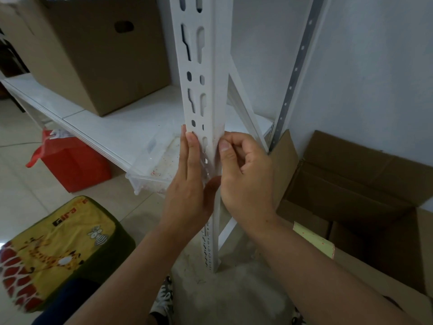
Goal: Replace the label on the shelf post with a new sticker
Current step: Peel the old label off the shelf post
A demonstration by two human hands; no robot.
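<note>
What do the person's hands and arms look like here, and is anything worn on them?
Both forearms are bare right to the bottom edge of the picture, with no sleeves showing. The left hand and the right hand wear no gloves. No rings, watch or bracelets show on the visible sides. The fingernails that can be seen are short and unpainted.

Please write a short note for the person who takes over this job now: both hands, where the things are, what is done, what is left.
Left hand: fingers straight, pressing flat on the front face of the white shelf post.
Right hand: fingers curled at the post's right edge, thumb against the corner.
Between the hands a clear film seems to lie on the post; old label or new sticker, I cannot tell.
Done: unclear.
Left: confirm the sticker is on and smooth.
</note>
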